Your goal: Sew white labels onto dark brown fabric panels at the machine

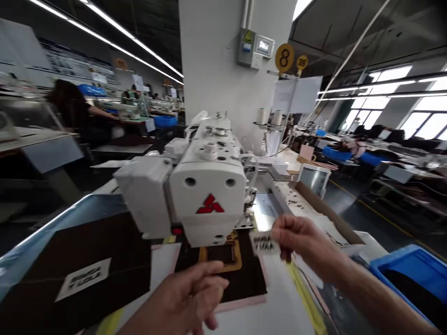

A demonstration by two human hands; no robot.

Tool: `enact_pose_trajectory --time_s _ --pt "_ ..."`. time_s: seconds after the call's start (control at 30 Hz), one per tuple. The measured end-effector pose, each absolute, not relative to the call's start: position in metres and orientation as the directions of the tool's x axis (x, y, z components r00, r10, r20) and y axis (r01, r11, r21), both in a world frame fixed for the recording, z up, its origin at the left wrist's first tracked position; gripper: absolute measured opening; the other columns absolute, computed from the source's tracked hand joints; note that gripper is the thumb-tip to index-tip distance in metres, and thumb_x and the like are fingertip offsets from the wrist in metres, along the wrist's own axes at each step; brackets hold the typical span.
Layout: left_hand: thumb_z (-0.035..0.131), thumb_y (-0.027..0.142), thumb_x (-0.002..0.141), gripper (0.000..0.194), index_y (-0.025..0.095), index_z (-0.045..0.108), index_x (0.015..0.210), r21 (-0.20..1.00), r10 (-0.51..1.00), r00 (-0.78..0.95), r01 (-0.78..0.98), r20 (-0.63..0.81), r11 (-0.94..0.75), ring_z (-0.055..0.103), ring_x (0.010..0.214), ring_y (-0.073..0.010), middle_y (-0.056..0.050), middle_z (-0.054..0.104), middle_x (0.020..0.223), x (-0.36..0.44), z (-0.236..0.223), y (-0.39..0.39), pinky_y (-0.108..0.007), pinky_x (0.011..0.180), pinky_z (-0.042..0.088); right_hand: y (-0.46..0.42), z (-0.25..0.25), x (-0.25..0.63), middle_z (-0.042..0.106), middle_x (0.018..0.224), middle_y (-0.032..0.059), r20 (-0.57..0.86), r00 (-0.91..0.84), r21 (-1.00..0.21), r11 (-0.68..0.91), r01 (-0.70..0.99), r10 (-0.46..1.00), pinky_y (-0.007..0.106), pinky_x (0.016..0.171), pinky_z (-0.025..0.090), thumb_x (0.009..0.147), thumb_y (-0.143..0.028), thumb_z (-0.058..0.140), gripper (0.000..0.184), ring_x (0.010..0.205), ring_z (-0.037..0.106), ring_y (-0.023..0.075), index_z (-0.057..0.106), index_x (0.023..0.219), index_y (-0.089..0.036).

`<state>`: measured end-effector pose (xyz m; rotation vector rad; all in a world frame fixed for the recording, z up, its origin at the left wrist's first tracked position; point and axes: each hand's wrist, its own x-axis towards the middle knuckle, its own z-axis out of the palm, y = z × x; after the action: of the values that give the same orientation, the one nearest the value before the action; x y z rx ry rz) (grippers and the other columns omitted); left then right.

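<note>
A lettered label [262,244] is edge-pinched by the right hand [299,238], presumably to keep its print uncovered, apart from the loosely open left hand [186,295] near the dark panel [244,283].

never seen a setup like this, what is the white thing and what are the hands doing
There's no robot here: this one picture comes from a camera on the person's head, looking forward and down past their own hands. The big white machine looks like a sewing machine. Under its front lies a dark piece with a yellowish frame on it. The right hand pinches a lettered card; the left hand, seemingly holding nothing, is near the frame. At left, another card lies on a dark sheet.
</note>
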<state>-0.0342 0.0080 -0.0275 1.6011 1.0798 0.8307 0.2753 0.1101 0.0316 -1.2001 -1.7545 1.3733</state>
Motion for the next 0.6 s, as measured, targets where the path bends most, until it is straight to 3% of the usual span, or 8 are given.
enact_pose_trajectory --time_s 0.07,0.13,0.23,0.37,0.5,0.6 --pt "0.065 0.072 0.096 0.073 0.022 0.055 0.148 0.976 0.896 0.388 0.055 -0.215 0.210 0.076 0.084 -0.0216 -0.014 0.075 0.120 -0.021 -0.015 0.005 -0.031 0.070 0.064 0.083 0.015 0.247 0.064 0.067 -0.0010 -0.132 -0.528 -0.984 -0.045 0.174 0.839 0.026 0.057 0.048 0.091 -0.063 0.075 0.046 0.058 0.058 0.0125 0.062 0.086 -0.019" --pt "0.071 0.072 0.092 0.063 0.015 0.069 0.117 0.947 0.861 0.415 0.003 -0.294 0.323 0.073 0.075 -0.0176 -0.011 0.077 0.099 -0.010 -0.009 0.007 -0.025 0.064 0.058 0.066 0.000 0.229 0.065 0.065 -0.0014 -0.175 -0.595 -0.984 -0.134 0.113 0.784 0.025 0.058 0.047 0.092 -0.058 0.077 0.043 0.058 0.058 0.0117 0.063 0.085 -0.019" --pt "0.069 0.075 0.092 0.061 0.014 0.063 0.086 0.940 0.857 0.392 0.072 -0.335 0.334 0.067 0.061 -0.0128 -0.010 0.077 0.082 -0.008 -0.012 0.012 -0.019 0.054 0.049 0.059 -0.015 0.217 0.065 0.065 -0.0013 -0.213 -0.595 -0.977 -0.174 0.123 0.775 0.023 0.058 0.046 0.093 -0.054 0.077 0.040 0.059 0.057 0.0108 0.062 0.083 -0.019" --pt "0.068 0.076 0.091 0.060 0.017 0.056 0.085 0.906 0.826 0.375 0.230 -0.421 0.356 0.061 0.050 -0.0119 -0.006 0.074 0.070 -0.023 -0.020 0.018 -0.017 0.044 0.041 0.066 -0.021 0.216 0.067 0.066 -0.0005 -0.275 -0.574 -0.961 -0.196 0.198 0.771 0.022 0.057 0.046 0.095 -0.049 0.073 0.036 0.059 0.058 0.0106 0.060 0.082 -0.019" --pt "0.067 0.075 0.091 0.059 0.017 0.056 0.085 0.888 0.783 0.423 0.272 -0.457 0.371 0.060 0.048 -0.0104 -0.007 0.075 0.073 -0.031 -0.015 0.028 -0.015 0.042 0.039 0.073 -0.019 0.214 0.068 0.072 -0.0006 -0.348 -0.601 -0.936 -0.238 0.258 0.719 0.021 0.051 0.045 0.091 -0.049 0.076 0.033 0.058 0.060 0.0104 0.064 0.089 -0.018" --pt "0.065 0.074 0.092 0.058 0.016 0.059 0.087 0.878 0.756 0.450 0.300 -0.476 0.374 0.058 0.047 -0.0099 -0.008 0.075 0.073 -0.031 -0.007 0.032 -0.016 0.042 0.038 0.078 -0.017 0.211 0.069 0.072 0.0003 -0.380 -0.620 -0.921 -0.220 0.322 0.687 0.020 0.048 0.042 0.091 -0.049 0.074 0.033 0.056 0.058 0.0096 0.063 0.083 -0.018"
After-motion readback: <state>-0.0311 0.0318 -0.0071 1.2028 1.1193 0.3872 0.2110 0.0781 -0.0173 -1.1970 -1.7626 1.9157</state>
